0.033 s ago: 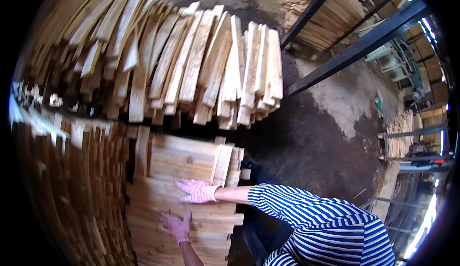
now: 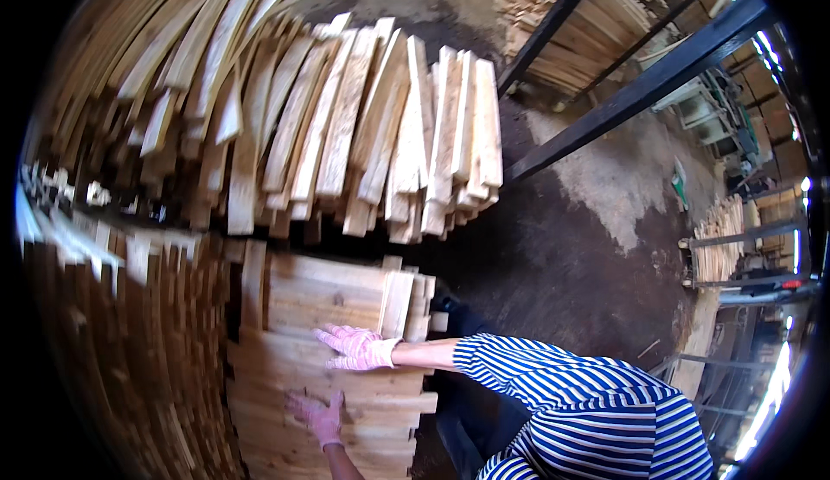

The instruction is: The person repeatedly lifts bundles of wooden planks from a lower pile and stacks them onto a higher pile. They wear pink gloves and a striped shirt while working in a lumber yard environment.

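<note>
Both my hands wear pink gloves and lie flat on a low stack of pale wooden boards [image 2: 320,294] in front of me. My right hand [image 2: 353,348] rests with fingers spread on the stack's middle, its arm in a blue-and-white striped sleeve [image 2: 553,385] coming from the right. My left hand [image 2: 318,415] presses palm down on the boards nearer to me, a little to the left. Neither hand grips anything.
A big leaning pile of planks [image 2: 346,134] rises just beyond the stack. Tightly stacked boards [image 2: 130,350] fill the left side. Black steel beams [image 2: 640,91] cross the upper right above a dark dirt floor [image 2: 562,264]. Another small board stack [image 2: 718,238] stands far right.
</note>
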### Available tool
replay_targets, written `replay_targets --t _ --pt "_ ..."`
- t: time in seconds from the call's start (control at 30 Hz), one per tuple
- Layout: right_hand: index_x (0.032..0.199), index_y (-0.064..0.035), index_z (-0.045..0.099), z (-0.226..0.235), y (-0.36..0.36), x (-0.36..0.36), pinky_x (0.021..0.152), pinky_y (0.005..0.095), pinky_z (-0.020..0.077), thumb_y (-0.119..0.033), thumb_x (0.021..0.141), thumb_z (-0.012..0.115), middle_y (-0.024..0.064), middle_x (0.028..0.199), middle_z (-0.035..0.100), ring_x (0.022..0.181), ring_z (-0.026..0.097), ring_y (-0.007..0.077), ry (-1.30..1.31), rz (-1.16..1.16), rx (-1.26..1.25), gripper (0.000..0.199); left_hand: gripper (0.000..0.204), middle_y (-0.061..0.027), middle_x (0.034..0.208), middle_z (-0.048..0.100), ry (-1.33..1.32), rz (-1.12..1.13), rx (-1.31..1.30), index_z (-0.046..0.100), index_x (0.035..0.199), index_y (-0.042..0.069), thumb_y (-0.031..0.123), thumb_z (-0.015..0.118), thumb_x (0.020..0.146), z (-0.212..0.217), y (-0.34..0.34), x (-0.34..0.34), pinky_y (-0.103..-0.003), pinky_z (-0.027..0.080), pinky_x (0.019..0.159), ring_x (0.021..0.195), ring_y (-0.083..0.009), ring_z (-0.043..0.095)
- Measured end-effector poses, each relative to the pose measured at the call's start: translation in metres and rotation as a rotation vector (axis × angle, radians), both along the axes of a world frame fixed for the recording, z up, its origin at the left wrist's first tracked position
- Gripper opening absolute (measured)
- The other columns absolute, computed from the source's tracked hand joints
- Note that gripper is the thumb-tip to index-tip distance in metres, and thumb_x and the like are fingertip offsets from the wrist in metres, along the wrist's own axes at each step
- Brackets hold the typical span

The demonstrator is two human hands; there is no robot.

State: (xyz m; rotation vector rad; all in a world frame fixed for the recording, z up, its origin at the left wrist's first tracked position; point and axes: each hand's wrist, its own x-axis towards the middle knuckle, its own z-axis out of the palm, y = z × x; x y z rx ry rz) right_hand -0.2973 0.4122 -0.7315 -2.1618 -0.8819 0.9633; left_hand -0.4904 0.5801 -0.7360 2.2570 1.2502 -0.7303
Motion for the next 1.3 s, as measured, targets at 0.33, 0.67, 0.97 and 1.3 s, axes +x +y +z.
replay_targets --t 0.33,0.67,0.97,1.3 --pt "0.158 -0.0083 0.017 0.001 -0.294 0.333 0.118 0.0488 0.0273 -0.049 0.084 0.068 0.0232 0.161 0.022 0.146 0.028 0.0402 -0.518 -1.367 -0.553 0.098 0.079 -0.024 0.158 0.031 -0.47 0.058 -0.108 0.029 0.152 -0.007 0.04 0.061 0.098 0.028 -0.097 0.132 -0.041 0.025 0.122 0.145 -0.0361 0.032" --pt "0.158 -0.009 0.013 -0.045 -0.357 0.375 0.093 0.0367 0.052 -0.058 0.071 0.083 0.0243 0.145 0.048 0.123 0.058 0.0335 0.13 -1.546 -0.332 0.122 0.083 -0.0265 0.152 0.037 -0.98 -0.53 -0.636 0.034 0.15 -0.004 0.022 0.076 0.083 -0.004 -0.315 0.495 -0.043 0.03 0.118 0.142 -0.0402 0.036" --pt "0.154 -0.0027 0.017 -0.021 -0.356 0.381 0.109 0.0423 0.0409 -0.058 0.074 0.08 0.0275 0.15 0.04 0.136 0.045 0.0384 0.244 -1.55 -0.388 0.117 0.104 -0.0273 0.154 0.036 -0.579 -0.654 -0.154 0.027 0.153 -0.004 0.033 0.084 0.074 0.009 -0.39 0.573 -0.041 0.032 0.117 0.141 -0.0389 0.038" --pt "0.142 -0.0003 0.035 -0.019 -0.295 0.382 0.106 0.0482 0.0423 -0.043 0.086 0.071 0.0264 0.137 0.05 0.126 0.05 0.0417 -0.094 -1.548 -0.508 0.08 0.077 -0.0263 0.123 0.065 -0.638 -0.318 -0.63 0.051 0.137 -0.011 0.013 0.084 0.071 -0.065 -0.363 0.607 -0.035 0.051 0.096 0.108 -0.0341 0.065"
